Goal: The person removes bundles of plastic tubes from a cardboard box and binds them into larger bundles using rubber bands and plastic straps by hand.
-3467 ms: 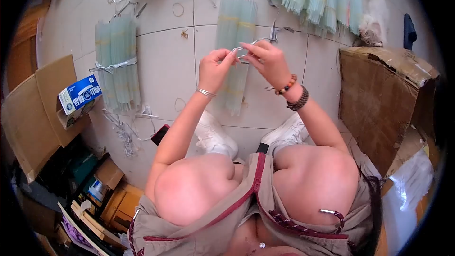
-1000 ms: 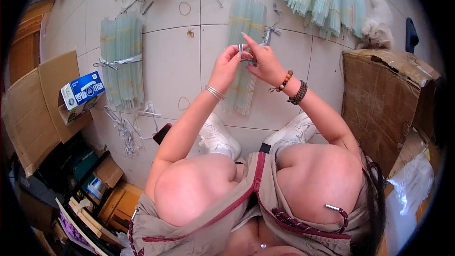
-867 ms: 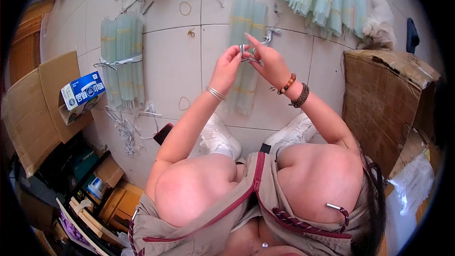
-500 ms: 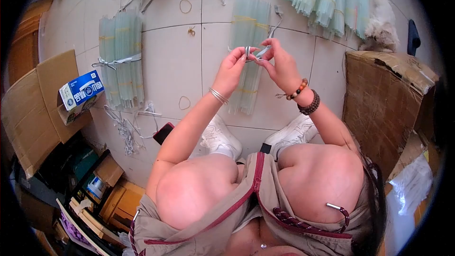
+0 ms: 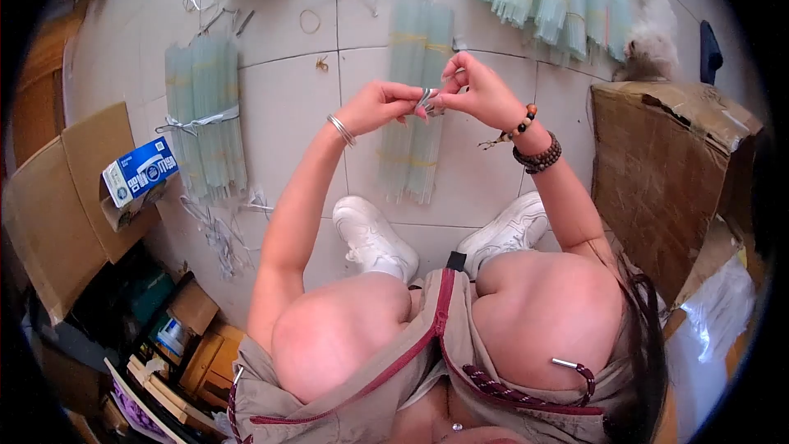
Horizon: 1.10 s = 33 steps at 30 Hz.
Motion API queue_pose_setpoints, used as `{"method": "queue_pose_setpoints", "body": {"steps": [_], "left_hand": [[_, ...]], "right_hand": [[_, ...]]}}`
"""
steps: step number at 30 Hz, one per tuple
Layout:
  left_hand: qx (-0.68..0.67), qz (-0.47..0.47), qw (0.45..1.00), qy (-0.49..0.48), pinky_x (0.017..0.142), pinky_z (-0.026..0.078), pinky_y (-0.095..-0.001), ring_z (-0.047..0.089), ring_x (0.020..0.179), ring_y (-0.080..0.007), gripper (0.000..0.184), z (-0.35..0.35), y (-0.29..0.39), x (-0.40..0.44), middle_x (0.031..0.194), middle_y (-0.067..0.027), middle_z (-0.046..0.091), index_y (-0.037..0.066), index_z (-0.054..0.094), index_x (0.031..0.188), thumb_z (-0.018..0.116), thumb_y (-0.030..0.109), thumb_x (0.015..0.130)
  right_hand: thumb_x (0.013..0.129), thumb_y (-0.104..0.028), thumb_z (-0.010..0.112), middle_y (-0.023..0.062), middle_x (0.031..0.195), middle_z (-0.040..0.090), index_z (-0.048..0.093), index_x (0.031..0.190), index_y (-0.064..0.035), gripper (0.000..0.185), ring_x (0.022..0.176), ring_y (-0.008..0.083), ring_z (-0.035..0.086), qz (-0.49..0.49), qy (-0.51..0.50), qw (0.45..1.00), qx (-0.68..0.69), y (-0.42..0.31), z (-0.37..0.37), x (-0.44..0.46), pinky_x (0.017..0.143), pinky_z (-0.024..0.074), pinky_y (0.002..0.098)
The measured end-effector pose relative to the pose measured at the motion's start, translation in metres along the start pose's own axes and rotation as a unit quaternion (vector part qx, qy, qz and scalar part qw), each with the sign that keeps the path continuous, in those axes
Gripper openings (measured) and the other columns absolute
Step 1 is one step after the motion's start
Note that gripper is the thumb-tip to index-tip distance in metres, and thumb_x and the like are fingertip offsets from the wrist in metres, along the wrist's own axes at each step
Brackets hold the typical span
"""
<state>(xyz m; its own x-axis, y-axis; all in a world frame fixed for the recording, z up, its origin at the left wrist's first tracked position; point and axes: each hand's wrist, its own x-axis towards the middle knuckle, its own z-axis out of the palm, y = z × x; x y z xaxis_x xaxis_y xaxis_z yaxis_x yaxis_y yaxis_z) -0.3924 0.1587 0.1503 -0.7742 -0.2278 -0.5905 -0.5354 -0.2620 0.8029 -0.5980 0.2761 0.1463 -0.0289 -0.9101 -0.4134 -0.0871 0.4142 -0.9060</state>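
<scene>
Here we are above the middle bundle [image 5: 407,168] of pale clear tubes, our landmark, lying lengthwise on the tiled floor [image 5: 296,173] in front of the white shoes [image 5: 374,238]. Both hands meet right over it! The left hand [image 5: 378,107] comes in from the bundle's left, its grip pinching a narrow grey-and-white strip [image 5: 426,99] between thumb and fingers. From the bundle's right, the right hand [image 5: 483,97] brings its thumb to the same strip, the other fingers curled; whether that grip is closed on it, I can't tell. The strip sits above the bundle, and the hands hide whether it passes around the tubes.

Now out to the left of the bundle: a tied bundle [image 5: 203,160], a grey-white bow across its middle, with loose strips [image 5: 218,238] by its near end. Farther left, a blue-and-white carton [image 5: 148,171] stands by an open cardboard box [image 5: 78,214]. Beyond the bundle and to its right, a cluster of bundles [image 5: 546,0], a white furry animal [image 5: 653,29] just beside. Right of the bundle, well apart: a large brown box [image 5: 657,173].
</scene>
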Motion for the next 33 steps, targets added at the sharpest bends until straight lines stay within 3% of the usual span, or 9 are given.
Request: {"method": "queue_pose_setpoints", "body": {"steps": [5, 8, 11, 17, 20, 23, 26, 30, 33], "left_hand": [[-0.025, -0.016, 0.999, -0.029, 0.073, 0.053, -0.023, 0.064, 0.084, -0.0052, 0.025, -0.008, 0.01, 0.002, 0.091, 0.0002, 0.073, 0.007, 0.072, 0.115, 0.06, 0.017, 0.095], [0.007, -0.031, 1.0, -0.001, 0.071, 0.052, -0.0225, 0.06, 0.076, -0.0042, 0.024, -0.006, 0.006, 0.005, 0.087, 0.0014, 0.073, 0.008, 0.072, 0.114, 0.064, 0.017, 0.093], [0.015, -0.024, 1.0, 0.014, 0.068, 0.052, -0.0227, 0.06, 0.073, -0.0044, 0.022, -0.001, 0.007, 0.006, 0.085, 0.0006, 0.073, 0.007, 0.074, 0.11, 0.065, 0.016, 0.092], [0.005, 0.017, 1.0, 0.016, 0.065, 0.051, -0.0225, 0.06, 0.071, -0.005, 0.015, 0.006, 0.001, 0.006, 0.08, 0.0005, 0.072, 0.002, 0.075, 0.096, 0.066, 0.013, 0.091], [0.096, 0.057, 0.989, 0.096, 0.061, 0.051, -0.0253, 0.064, 0.066, -0.0072, 0.014, 0.016, -0.005, -0.003, 0.078, -0.0037, 0.073, 0.004, 0.075, 0.09, 0.065, 0.012, 0.086], [0.253, 0.048, 0.947, 0.194, 0.058, 0.05, -0.0292, 0.064, 0.063, -0.0149, 0.012, 0.027, 0.007, -0.025, 0.074, -0.0051, 0.071, 0.009, 0.075, 0.087, 0.067, 0.015, 0.081], [0.38, 0.168, 0.861, 0.294, 0.058, 0.05, -0.0285, 0.064, 0.06, -0.0172, 0.01, 0.038, 0.007, -0.038, 0.069, -0.0048, 0.068, 0.01, 0.075, 0.088, 0.072, 0.015, 0.079], [0.553, 0.184, 0.723, 0.37, 0.057, 0.049, -0.034, 0.063, 0.07, -0.0237, 0.007, 0.035, 0.019, -0.053, 0.072, -0.0026, 0.065, 0.012, 0.069, 0.082, 0.071, 0.01, 0.075], [0.56, 0.186, 0.702, 0.4, 0.059, 0.05, -0.0345, 0.062, 0.075, -0.0244, 0.005, 0.02, 0.016, -0.059, 0.074, -0.0045, 0.063, 0.011, 0.064, 0.079, 0.068, 0.008, 0.076]], "right_hand": [[0.078, -0.02, 0.08, 0.0076, 0.08, 0.069, 0.049, 0.103, -0.0019, 0.045, 0.076, 0.0157, 0.067, -0.052, 0.043, 0.997, -0.022, 0.005, 0.0, -0.001, 0.069, 0.0517, 0.0292], [0.08, -0.014, 0.079, 0.004, 0.08, 0.069, 0.048, 0.104, -0.0042, 0.04, 0.072, 0.0084, 0.062, -0.084, 0.05, 0.993, -0.069, -0.006, -0.005, -0.003, 0.063, 0.0456, 0.0235], [0.077, -0.015, 0.08, 0.0055, 0.08, 0.069, 0.049, 0.103, -0.0035, 0.041, 0.076, 0.0159, 0.067, -0.084, 0.085, 0.988, -0.097, -0.014, 0.002, -0.009, 0.067, 0.0503, 0.0289], [0.077, -0.014, 0.08, 0.0042, 0.077, 0.067, 0.052, 0.097, -0.0045, 0.035, 0.074, 0.0145, 0.067, -0.136, 0.163, 0.977, -0.027, -0.006, 0.027, -0.014, 0.064, 0.0492, 0.027], [0.079, -0.024, 0.08, 0.0051, 0.076, 0.066, 0.054, 0.093, -0.0035, 0.036, 0.075, 0.0163, 0.067, -0.102, 0.224, 0.969, 0.032, 0.006, 0.033, -0.022, 0.062, 0.0486, 0.0281], [0.077, -0.041, 0.081, 0.0089, 0.079, 0.066, 0.056, 0.091, -0.0004, 0.05, 0.075, 0.0193, 0.067, 0.069, 0.178, 0.974, -0.119, 0.059, 0.037, -0.032, 0.062, 0.05, 0.0303], [0.072, -0.054, 0.08, 0.0133, 0.081, 0.067, 0.057, 0.091, 0.0026, 0.064, 0.073, 0.025, 0.067, 0.108, -0.048, 0.993, -0.016, 0.101, 0.071, -0.032, 0.064, 0.0524, 0.0356], [0.069, -0.059, 0.08, 0.0188, 0.079, 0.066, 0.057, 0.092, 0.0067, 0.073, 0.072, 0.0328, 0.066, 0.025, 0.018, 0.994, -0.106, 0.064, 0.091, -0.028, 0.067, 0.0535, 0.0405], [0.07, -0.061, 0.078, 0.0223, 0.081, 0.066, 0.055, 0.095, 0.0097, 0.079, 0.073, 0.0364, 0.066, 0.01, 0.024, 0.987, -0.156, 0.05, 0.102, -0.027, 0.067, 0.0535, 0.0416]]}}
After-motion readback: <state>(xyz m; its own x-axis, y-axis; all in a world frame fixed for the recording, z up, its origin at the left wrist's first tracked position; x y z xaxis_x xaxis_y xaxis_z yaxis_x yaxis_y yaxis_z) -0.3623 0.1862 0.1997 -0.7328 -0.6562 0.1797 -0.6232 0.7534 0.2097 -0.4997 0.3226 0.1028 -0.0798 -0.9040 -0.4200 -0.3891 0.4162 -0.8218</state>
